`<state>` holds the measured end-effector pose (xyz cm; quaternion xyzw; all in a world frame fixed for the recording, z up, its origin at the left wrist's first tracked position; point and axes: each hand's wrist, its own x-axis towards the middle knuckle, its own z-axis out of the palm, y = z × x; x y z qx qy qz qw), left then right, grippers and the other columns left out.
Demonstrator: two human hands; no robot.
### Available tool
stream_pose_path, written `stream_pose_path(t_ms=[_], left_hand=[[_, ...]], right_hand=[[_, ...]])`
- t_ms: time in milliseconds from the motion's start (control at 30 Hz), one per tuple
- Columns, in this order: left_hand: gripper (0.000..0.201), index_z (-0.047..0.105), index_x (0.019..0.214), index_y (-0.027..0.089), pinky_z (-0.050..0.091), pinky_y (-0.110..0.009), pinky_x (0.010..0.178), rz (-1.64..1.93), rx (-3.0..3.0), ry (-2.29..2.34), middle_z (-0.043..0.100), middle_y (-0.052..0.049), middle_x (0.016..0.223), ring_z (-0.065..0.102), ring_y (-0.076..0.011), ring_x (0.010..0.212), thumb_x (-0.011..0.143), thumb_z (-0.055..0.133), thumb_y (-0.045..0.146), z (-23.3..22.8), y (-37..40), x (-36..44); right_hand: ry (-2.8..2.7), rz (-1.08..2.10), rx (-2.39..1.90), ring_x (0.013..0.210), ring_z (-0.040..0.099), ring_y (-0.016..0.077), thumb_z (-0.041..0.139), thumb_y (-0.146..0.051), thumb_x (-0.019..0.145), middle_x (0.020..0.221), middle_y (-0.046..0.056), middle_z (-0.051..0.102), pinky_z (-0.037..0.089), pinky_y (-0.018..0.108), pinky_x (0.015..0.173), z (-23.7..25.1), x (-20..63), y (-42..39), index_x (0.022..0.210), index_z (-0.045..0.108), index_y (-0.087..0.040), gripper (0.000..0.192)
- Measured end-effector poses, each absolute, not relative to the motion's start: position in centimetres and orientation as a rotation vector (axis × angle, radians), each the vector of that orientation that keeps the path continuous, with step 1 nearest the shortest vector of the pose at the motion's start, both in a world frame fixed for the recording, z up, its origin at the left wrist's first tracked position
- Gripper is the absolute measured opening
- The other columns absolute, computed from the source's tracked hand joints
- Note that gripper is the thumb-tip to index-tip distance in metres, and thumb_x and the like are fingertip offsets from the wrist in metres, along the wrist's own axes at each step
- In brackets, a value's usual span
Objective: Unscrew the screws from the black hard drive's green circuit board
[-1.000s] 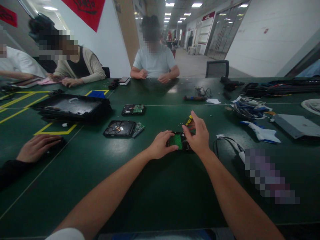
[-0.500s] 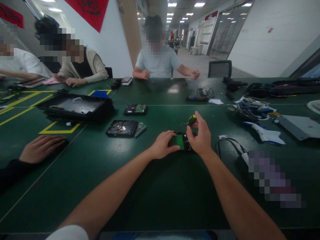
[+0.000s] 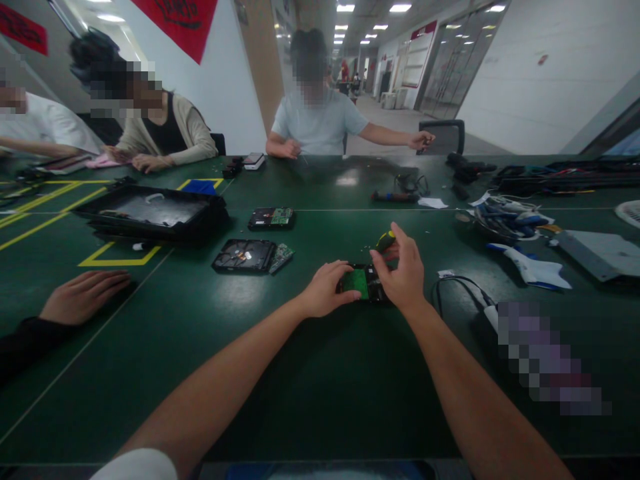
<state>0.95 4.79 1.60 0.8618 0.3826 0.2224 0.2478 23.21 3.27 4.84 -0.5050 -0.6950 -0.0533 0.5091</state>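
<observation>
A hard drive (image 3: 377,291) lies on the table with its green circuit board (image 3: 356,285) facing up. My left hand (image 3: 327,291) grips its left end, thumb on the near side and fingers on the far side. Over the drive's right end, my right hand (image 3: 404,275) holds a screwdriver with a yellow and black handle (image 3: 385,241). The handle leans between thumb and fingers; the tip is hidden behind the hand. Several tiny bits, likely screws (image 3: 366,249), lie just beyond the drive.
To the left lie another hard drive (image 3: 244,256), a loose circuit board (image 3: 281,257), a third drive (image 3: 271,218) and a black tray (image 3: 150,207). Right are a cable bundle (image 3: 505,219), a glove (image 3: 533,265) and a metal box (image 3: 600,253). A co-worker's hand (image 3: 85,297) rests at left.
My right hand's fingers have shifted slightly around the screwdriver, whose handle leans a little lower. My left hand and the drive stay put. The person opposite has stretched an arm to the right.
</observation>
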Motion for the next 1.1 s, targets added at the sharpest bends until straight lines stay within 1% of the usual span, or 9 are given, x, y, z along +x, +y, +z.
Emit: stream_pose_path(t_ms=[167,333,500,633,667,833,967,1100], left_hand=[[0.067,0.053,0.143,0.024,0.035,-0.057,0.121,0.598,2.34,1.047,0.051,-0.014,0.154,0.043,-0.0349,0.147,0.088,0.067,0.061,1.78,4.7,0.94],[0.068,0.053,0.143,0.023,0.036,-0.057,0.121,0.594,2.34,1.05,0.052,-0.015,0.154,0.043,-0.0352,0.147,0.088,0.068,0.06,1.66,4.81,0.96],[0.068,0.053,0.142,0.023,0.036,-0.056,0.121,0.599,2.342,1.042,0.051,-0.014,0.154,0.043,-0.0345,0.147,0.088,0.067,0.062,1.46,4.9,0.99],[0.068,0.053,0.142,0.023,0.034,-0.056,0.122,0.594,2.342,1.054,0.051,-0.015,0.155,0.042,-0.0346,0.148,0.088,0.067,0.061,1.47,4.87,1.03],[0.068,0.053,0.142,0.023,0.035,-0.057,0.122,0.592,2.34,1.056,0.051,-0.015,0.155,0.042,-0.0348,0.148,0.088,0.067,0.061,1.51,4.85,1.02],[0.068,0.053,0.143,0.023,0.035,-0.056,0.121,0.587,2.334,1.044,0.05,-0.015,0.155,0.042,-0.0349,0.148,0.089,0.066,0.062,1.81,4.75,0.93],[0.068,0.053,0.143,0.023,0.035,-0.057,0.121,0.584,2.333,1.047,0.05,-0.015,0.155,0.041,-0.0353,0.148,0.088,0.067,0.061,1.78,4.78,0.94],[0.069,0.052,0.143,0.024,0.035,-0.057,0.121,0.583,2.331,1.051,0.05,-0.015,0.155,0.042,-0.0351,0.148,0.088,0.066,0.062,1.58,4.87,0.96]], right_hand=[[-1.69,-0.095,-1.208,0.095,0.068,0.0246,0.056,-0.035,0.099,0.125,0.013,0.064,0.064,0.049,0.087,4.88,23.22,3.19,0.16,0.03,-0.027,0.067],[-1.697,-0.123,-1.194,0.092,0.067,0.0227,0.06,-0.037,0.097,0.125,0.012,0.063,0.065,0.046,0.081,4.99,23.17,3.12,0.157,0.036,-0.028,0.065],[-1.694,-0.111,-1.184,0.099,0.068,0.0239,0.055,-0.032,0.099,0.133,0.013,0.061,0.063,0.049,0.091,4.85,23.13,3.28,0.159,0.032,-0.027,0.064],[-1.682,-0.125,-1.176,0.092,0.068,0.0226,0.062,-0.035,0.097,0.126,0.012,0.062,0.065,0.045,0.081,4.78,23.2,3.37,0.155,0.038,-0.028,0.064],[-1.684,-0.125,-1.176,0.092,0.067,0.0226,0.062,-0.036,0.096,0.125,0.012,0.062,0.065,0.045,0.081,4.79,23.2,3.35,0.155,0.039,-0.028,0.064],[-1.691,-0.095,-1.172,0.098,0.067,0.0232,0.057,-0.031,0.099,0.129,0.013,0.061,0.064,0.047,0.087,4.84,23.07,3.22,0.158,0.033,-0.028,0.064],[-1.684,-0.124,-1.199,0.09,0.066,0.0223,0.061,-0.035,0.096,0.125,0.012,0.061,0.064,0.047,0.083,4.84,23.11,3.24,0.156,0.037,-0.029,0.064],[-1.692,-0.114,-1.185,0.095,0.068,0.0236,0.06,-0.034,0.097,0.132,0.013,0.06,0.063,0.049,0.089,4.77,23.13,3.3,0.156,0.035,-0.027,0.065]])
